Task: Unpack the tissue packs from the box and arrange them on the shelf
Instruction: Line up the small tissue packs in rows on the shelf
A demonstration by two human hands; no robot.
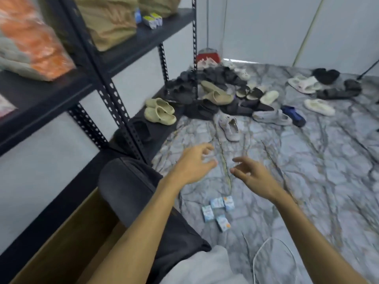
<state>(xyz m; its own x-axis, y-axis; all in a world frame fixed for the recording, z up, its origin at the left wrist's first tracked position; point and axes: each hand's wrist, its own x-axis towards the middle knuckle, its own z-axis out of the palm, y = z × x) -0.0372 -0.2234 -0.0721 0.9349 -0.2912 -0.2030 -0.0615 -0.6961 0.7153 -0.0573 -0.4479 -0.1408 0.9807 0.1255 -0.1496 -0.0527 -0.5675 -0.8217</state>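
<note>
1. Both hands are empty: the left hand (pixel 191 166) and right hand (pixel 251 177) hover over the floor (pixel 307 181) with fingers loosely spread, holding nothing.
2. Four small tissue packs (pixel 218 210) lie on the floor below the hands, near the person's knee; the brown box (pixel 67 238) sits to the left, under the shelf (pixel 41 103).
3. Lower both hands and gather the packs two at a time, pinching them by their short sides so the wrappers do not crumple.
4. The picture is blurred, so the packs' facing is probably mixed; square them up before lifting.
5. Set them on a bare stretch of shelf, edges aligned, beside the bags (pixel 34 42) already there.
</note>
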